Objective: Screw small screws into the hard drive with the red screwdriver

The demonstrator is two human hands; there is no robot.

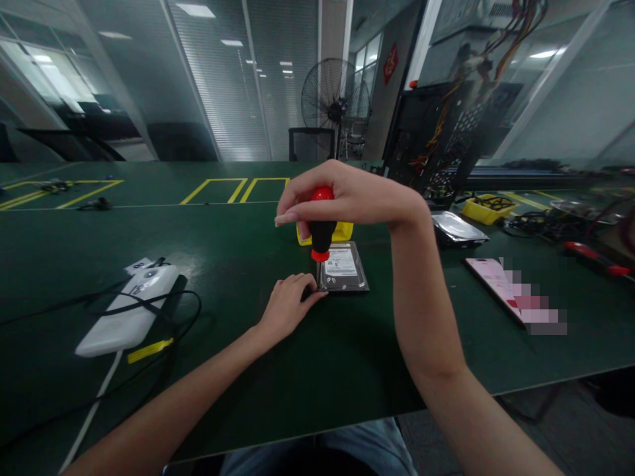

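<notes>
A small hard drive (347,272) with a white label lies flat on the green table. My right hand (332,195) is wrapped round the top of a red and black screwdriver (322,236), which stands upright with its shaft down at the drive's left edge. At the drive's lower left corner, my left hand (292,301) grips the edge between thumb and fingers, close beside the screwdriver's tip. The tip itself is too small to make out. Behind the drive stands a yellow container (343,231), partly hidden by my right hand and the screwdriver.
A white power strip (131,311) with tangled cables lies at the left. To the right are a phone (496,284), another hard drive (459,228), a yellow box (489,209), red-handled pliers (595,259) and cables. An open computer case (431,139) stands at the back right.
</notes>
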